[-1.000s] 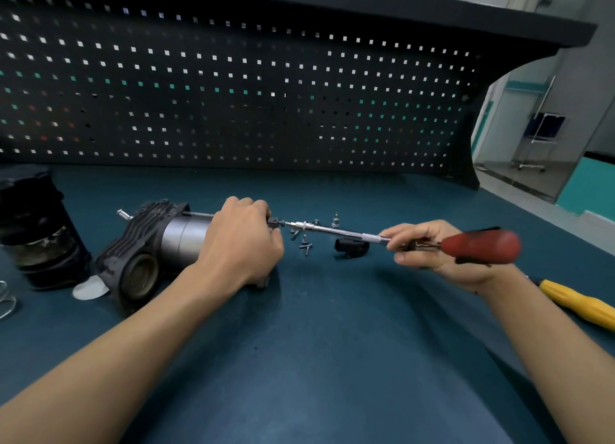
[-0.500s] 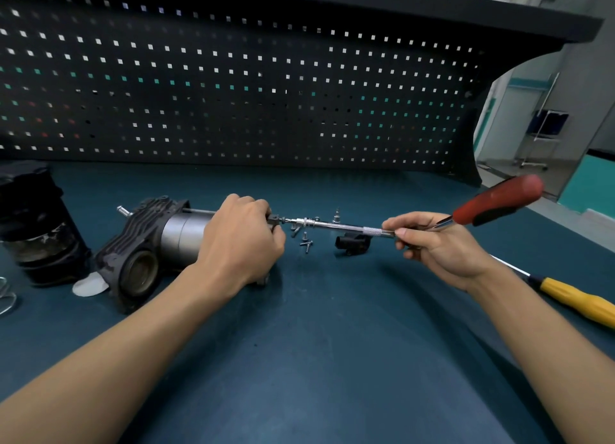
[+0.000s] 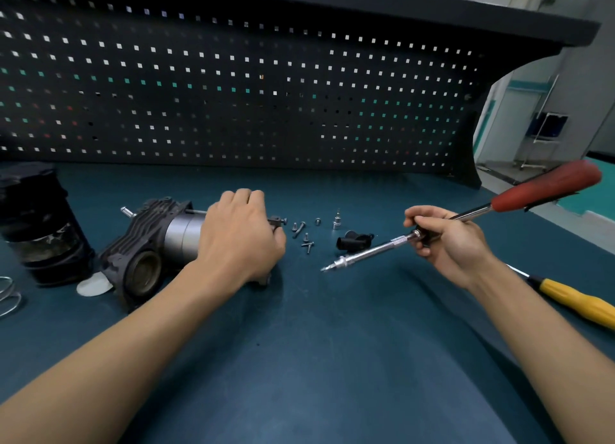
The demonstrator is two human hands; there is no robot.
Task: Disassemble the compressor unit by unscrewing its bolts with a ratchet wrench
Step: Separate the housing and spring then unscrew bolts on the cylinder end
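Grey compressor (image 3: 173,240) lies under gripping left hand (image 3: 238,234); right hand (image 3: 446,240) grips ratchet wrench (image 3: 376,249) apart.

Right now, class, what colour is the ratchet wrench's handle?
The ratchet wrench handle is red; head view.

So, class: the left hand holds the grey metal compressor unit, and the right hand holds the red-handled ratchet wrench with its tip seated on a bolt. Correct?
No. In the head view the red-handled ratchet wrench has its tip clear of the bolt on the grey metal compressor unit. The left hand holds the unit, the right hand the wrench.
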